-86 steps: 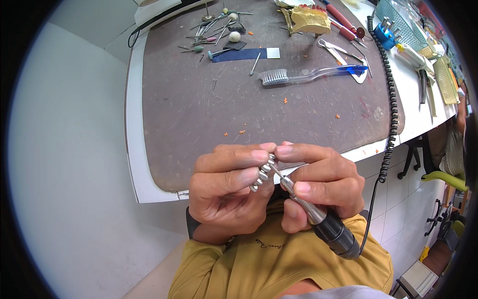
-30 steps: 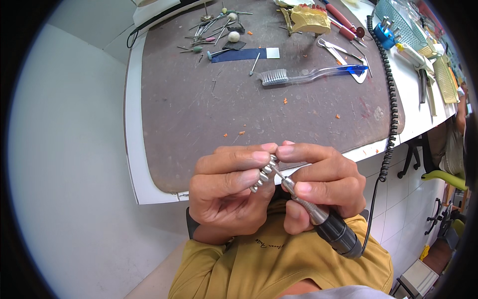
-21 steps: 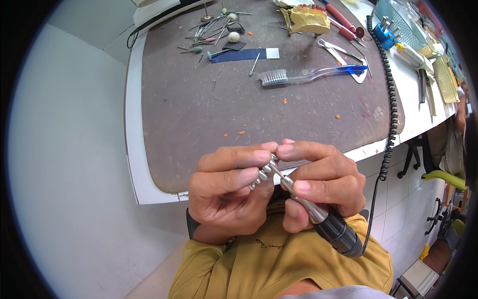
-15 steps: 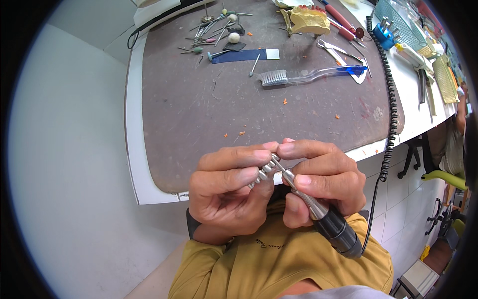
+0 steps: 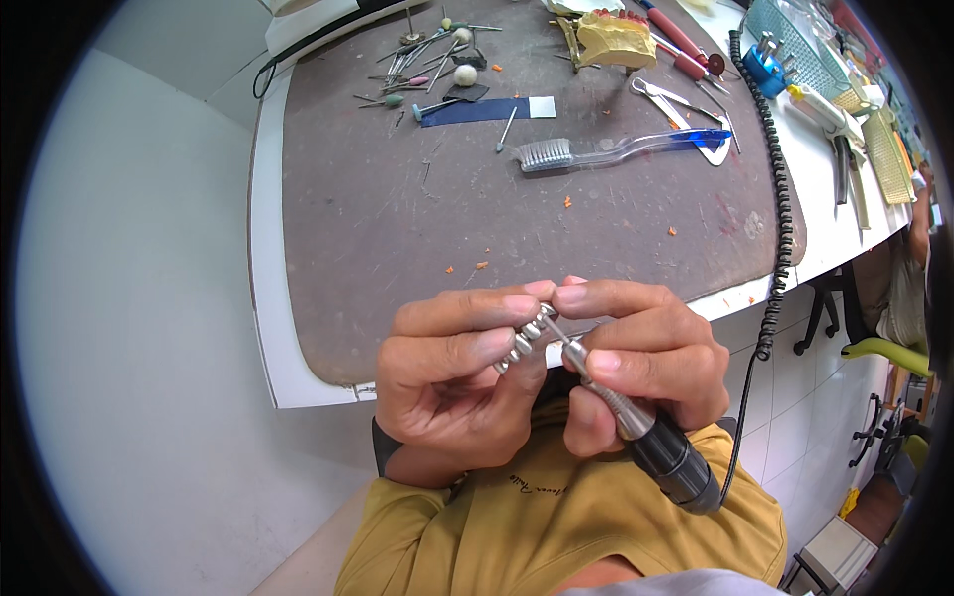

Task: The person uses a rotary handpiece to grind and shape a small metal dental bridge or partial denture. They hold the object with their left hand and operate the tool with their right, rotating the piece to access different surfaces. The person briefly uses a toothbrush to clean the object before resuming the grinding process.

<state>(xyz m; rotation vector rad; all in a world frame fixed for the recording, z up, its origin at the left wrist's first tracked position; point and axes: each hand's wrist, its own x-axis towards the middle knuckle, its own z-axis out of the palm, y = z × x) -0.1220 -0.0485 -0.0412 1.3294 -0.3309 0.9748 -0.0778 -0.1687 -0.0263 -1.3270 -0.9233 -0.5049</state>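
Pinched in the fingers of my left hand [image 5: 452,372] is a silvery metal dental bridge [image 5: 521,345], a curved row of several tooth shapes. My right hand [image 5: 651,358] grips a rotary handpiece [image 5: 636,422] like a pen; it has a metal nose and a black body. The thin bur [image 5: 556,329] in its nose points up and left, with its tip at the upper end of the bridge. Whether the tip touches the metal I cannot tell. Fingertips of both hands meet just above the work.
On the brown mat [image 5: 368,238] lie a toothbrush [image 5: 616,149], a blue strip [image 5: 477,111], several mounted burs [image 5: 407,74], a caliper [image 5: 715,149] and orange crumbs. A dental model [image 5: 616,42] stands at the back. The coiled black cord [image 5: 780,219] runs down the right side.
The bridge has turned very slightly in my left fingers, its tooth shapes catching the light differently. Both hands and the handpiece stay nearly in place.
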